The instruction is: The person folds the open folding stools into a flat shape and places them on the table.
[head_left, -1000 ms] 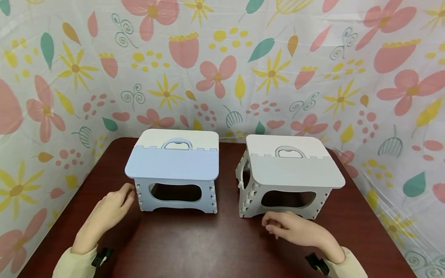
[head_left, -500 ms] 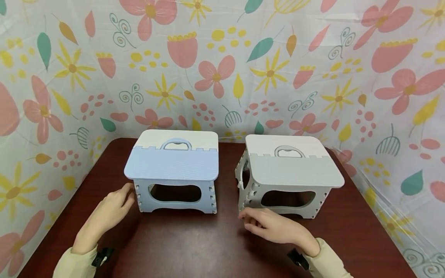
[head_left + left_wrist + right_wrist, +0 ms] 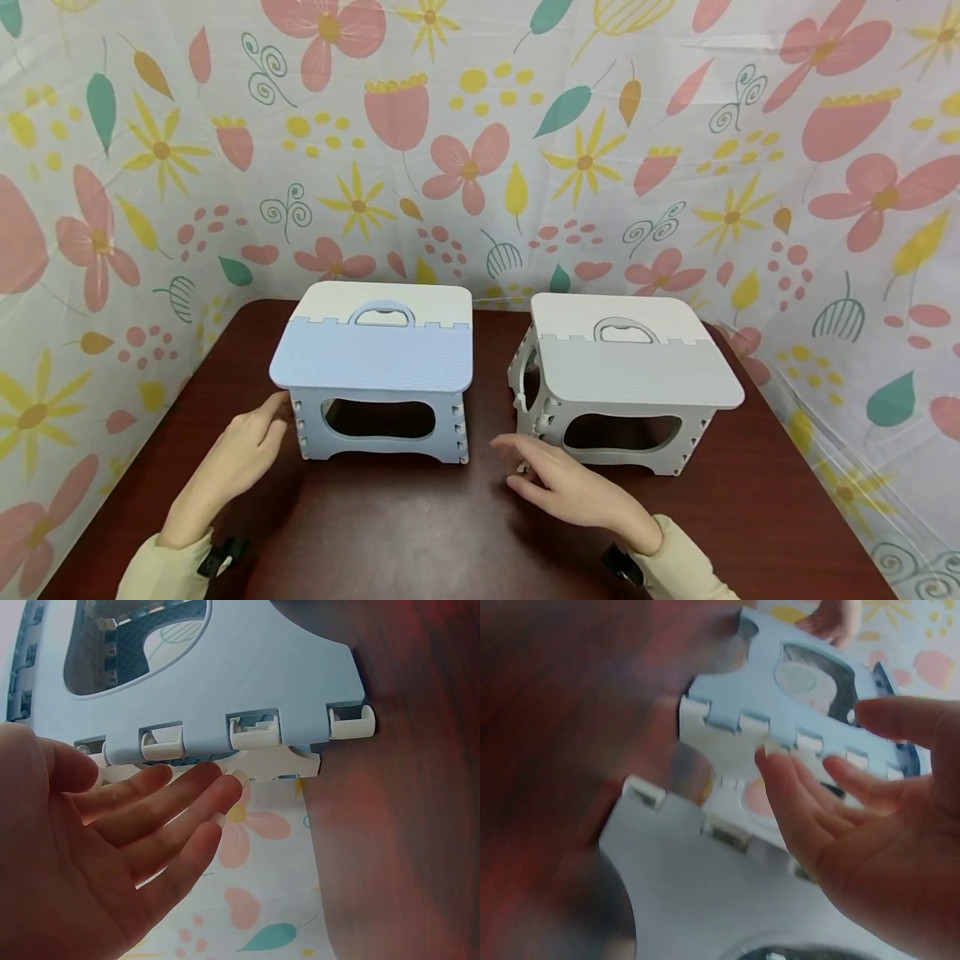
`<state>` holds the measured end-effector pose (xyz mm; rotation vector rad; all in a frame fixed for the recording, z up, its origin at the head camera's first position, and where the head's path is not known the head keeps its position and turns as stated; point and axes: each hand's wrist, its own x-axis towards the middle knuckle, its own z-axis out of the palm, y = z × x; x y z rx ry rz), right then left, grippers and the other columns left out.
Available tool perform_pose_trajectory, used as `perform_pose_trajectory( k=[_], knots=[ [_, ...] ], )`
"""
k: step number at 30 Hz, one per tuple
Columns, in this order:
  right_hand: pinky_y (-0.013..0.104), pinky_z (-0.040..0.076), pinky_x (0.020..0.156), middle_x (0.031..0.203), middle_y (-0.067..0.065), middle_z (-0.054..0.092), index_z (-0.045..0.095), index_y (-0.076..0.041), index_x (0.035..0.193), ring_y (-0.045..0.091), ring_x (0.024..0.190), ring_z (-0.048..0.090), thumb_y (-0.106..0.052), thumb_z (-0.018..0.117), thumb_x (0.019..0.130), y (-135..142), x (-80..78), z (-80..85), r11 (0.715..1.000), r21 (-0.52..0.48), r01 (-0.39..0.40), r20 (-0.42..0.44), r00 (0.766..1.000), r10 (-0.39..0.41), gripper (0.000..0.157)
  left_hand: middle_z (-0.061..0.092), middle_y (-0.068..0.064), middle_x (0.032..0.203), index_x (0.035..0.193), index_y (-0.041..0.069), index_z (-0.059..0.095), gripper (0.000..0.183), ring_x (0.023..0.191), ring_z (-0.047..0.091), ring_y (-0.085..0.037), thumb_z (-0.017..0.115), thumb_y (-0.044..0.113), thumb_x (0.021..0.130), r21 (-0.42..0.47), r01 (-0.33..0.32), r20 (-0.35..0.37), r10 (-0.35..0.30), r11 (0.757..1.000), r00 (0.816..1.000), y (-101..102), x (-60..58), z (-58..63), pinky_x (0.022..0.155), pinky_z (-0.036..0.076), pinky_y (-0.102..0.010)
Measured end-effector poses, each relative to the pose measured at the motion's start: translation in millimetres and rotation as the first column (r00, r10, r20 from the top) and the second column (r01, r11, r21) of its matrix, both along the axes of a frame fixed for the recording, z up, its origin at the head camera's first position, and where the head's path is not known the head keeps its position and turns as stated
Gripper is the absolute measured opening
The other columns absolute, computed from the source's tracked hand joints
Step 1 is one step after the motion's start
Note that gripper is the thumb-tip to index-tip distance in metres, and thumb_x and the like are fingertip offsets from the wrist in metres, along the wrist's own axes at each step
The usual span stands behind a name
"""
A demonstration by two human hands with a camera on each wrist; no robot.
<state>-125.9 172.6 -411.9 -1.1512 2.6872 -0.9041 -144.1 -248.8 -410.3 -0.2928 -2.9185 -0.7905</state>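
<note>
My left hand has its fingers loosely extended, a little apart and holding nothing, right by the left side of the blue stool, below the overhang of its top; whether the fingertips touch it I cannot tell. That stool stands unfolded toward the far left corner of the bench, while the grey stool stands unfolded and slightly askew toward the far right corner, close to the right edge. My right hand is wide, thumb well apart from the fingers and empty, by the grey stool's near left leg. The white hinges worry me most: they line the corner beside my left fingers, so a side folding there could nip them. Pushing from the left alone might skid or swivel the blue stool toward its neighbour, since neither hand braces its right side. If my right hand swung carelessly, it could clip the grey stool's leg and twist it further toward the right edge, and a hard shove away from me could drive either stool past the far edge into the printed cloth
</note>
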Motion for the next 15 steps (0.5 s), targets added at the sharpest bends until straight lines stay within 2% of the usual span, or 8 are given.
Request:
perform_pose_trajectory(
  k=[3, 8, 12, 15],
  knots=[
    [0.029, 0.046, 0.086, 0.127, -0.002, 0.049, 0.038, -0.013, 0.134, 0.012, 0.103, 0.055, -0.018, 0.055, 0.091, -6.9, -0.9, -2.7, 0.999, 0.022, 0.037, 0.007, 0.999, -0.037, 0.046, 0.056, -0.023, 0.122, 0.128, -0.002, 0.044, 0.039, 0.106, 0.057, -0.037, 0.029, 0.019, 0.098, 0.011, 0.000, -0.005, 0.000, 1.000, 1.000, 0.4, 0.5, -3.1, 0.082, 0.045, -0.053],
    [0.030, 0.047, 0.086, 0.137, 0.000, 0.043, 0.031, -0.015, 0.140, 0.015, 0.113, 0.052, -0.020, 0.055, 0.091, -16.7, -2.7, -3.7, 0.994, 0.025, 0.103, 0.024, 0.994, -0.104, 0.055, 0.060, -0.021, 0.116, 0.125, -0.002, 0.047, 0.043, 0.103, 0.059, -0.034, 0.026, 0.027, 0.101, 0.017, -0.003, -0.016, 0.004, 1.000, 1.000, 2.4, -1.4, -6.3, 0.081, 0.047, -0.052],
    [0.033, 0.047, 0.088, 0.132, 0.004, 0.048, 0.029, -0.014, 0.141, 0.018, 0.114, 0.052, -0.020, 0.057, 0.090, -23.7, -6.0, -4.9, 0.987, -0.030, 0.157, 0.005, 0.988, -0.157, 0.059, 0.057, -0.025, 0.119, 0.127, -0.006, 0.044, 0.047, 0.107, 0.057, -0.037, 0.024, 0.028, 0.101, 0.028, 0.003, 0.005, -0.003, 1.000, 1.000, 3.9, -1.2, -4.9, 0.084, 0.045, -0.054],
    [0.036, 0.044, 0.092, 0.129, 0.004, 0.051, 0.030, -0.014, 0.141, 0.016, 0.118, 0.049, -0.020, 0.057, 0.090, -27.9, -10.2, -6.4, 0.980, -0.062, 0.190, -0.007, 0.982, -0.190, 0.059, 0.060, -0.025, 0.114, 0.125, -0.006, 0.046, 0.049, 0.104, 0.058, -0.037, 0.024, 0.032, 0.101, 0.042, 0.006, 0.008, -0.006, 0.999, 1.000, 4.6, -1.4, -5.6, 0.081, 0.047, -0.052]
  ],
)
